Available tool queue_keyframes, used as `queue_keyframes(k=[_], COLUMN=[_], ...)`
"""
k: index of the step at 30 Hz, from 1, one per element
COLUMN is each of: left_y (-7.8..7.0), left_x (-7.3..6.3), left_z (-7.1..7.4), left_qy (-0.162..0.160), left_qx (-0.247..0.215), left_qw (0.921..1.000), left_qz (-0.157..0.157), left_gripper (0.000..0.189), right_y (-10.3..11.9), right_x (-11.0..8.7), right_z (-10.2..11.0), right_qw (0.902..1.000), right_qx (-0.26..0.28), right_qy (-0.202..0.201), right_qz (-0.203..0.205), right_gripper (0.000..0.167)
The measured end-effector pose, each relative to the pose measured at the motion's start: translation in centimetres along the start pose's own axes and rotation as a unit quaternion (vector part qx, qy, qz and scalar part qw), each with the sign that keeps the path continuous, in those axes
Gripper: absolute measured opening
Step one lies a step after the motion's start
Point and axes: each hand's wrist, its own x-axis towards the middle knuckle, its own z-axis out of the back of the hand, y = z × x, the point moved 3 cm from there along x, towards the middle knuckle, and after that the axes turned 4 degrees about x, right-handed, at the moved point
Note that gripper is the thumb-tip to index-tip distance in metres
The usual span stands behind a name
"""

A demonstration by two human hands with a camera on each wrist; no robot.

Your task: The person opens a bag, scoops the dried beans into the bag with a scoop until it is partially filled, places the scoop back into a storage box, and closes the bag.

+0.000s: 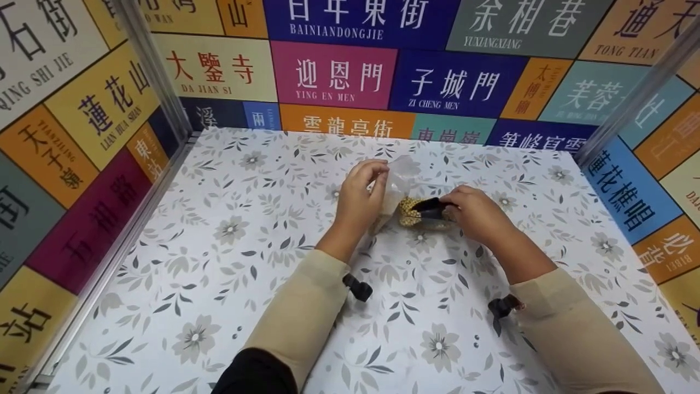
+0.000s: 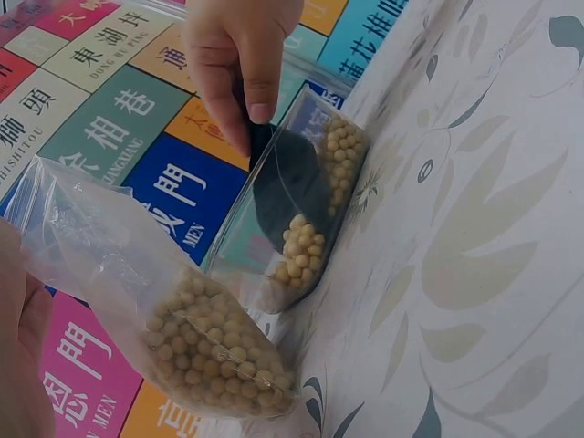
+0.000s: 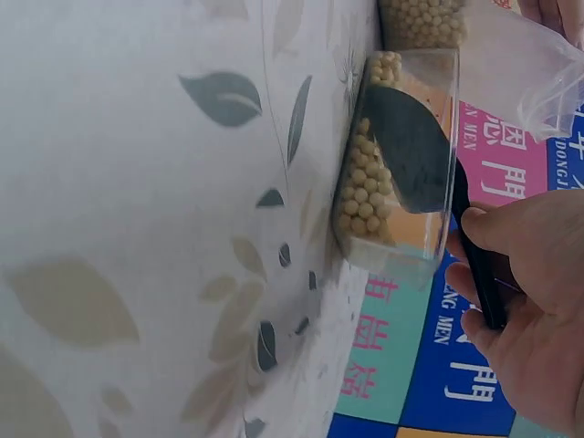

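My left hand (image 1: 362, 191) grips the upper edge of a clear plastic bag (image 1: 402, 175), which stands upright with round pale-yellow beans (image 2: 219, 351) filling its lower part. Beside the bag is a clear plastic box (image 3: 415, 260) with similar beans (image 3: 363, 187) along its bottom. The right hand (image 1: 477, 212) holds a black scoop (image 2: 290, 182) by its handle, thumb on top. The scoop's blade is inside the box, its tip down at the beans, with some beans heaped at that tip in the left wrist view.
A white tabletop (image 1: 235, 295) with a grey floral print lies under everything. Colourful panels with Chinese lettering (image 1: 333, 74) stand behind and at both sides, with metal posts (image 1: 158, 71) at the corners. A black clip-like part (image 1: 358, 287) sits at the left cuff.
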Motion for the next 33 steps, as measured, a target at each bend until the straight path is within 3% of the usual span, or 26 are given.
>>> queue_keyframes(k=[7,14,33], left_y=[0.0,0.0,0.0], left_x=[-0.1,-0.1,-0.1], left_z=[0.0,0.0,0.0], left_qy=[0.000,0.006,-0.002], left_qx=[-0.003,0.004,0.001], left_qw=[1.0000,1.0000,1.0000], left_qz=[0.006,0.000,-0.009], left_gripper=[0.012,0.014,0.014], right_y=[-0.2,-0.6,-0.5], right_x=[0.6,0.8,-1.0], right_z=[-1.3,-2.0,-2.8], right_qw=[0.9988,0.9951,0.9856], right_qx=[0.043,0.081,0.126], right_qy=[-0.019,-0.013,-0.054], right_qz=[-0.013,-0.055,-0.098], right_gripper=[0.028,0.030,0.035])
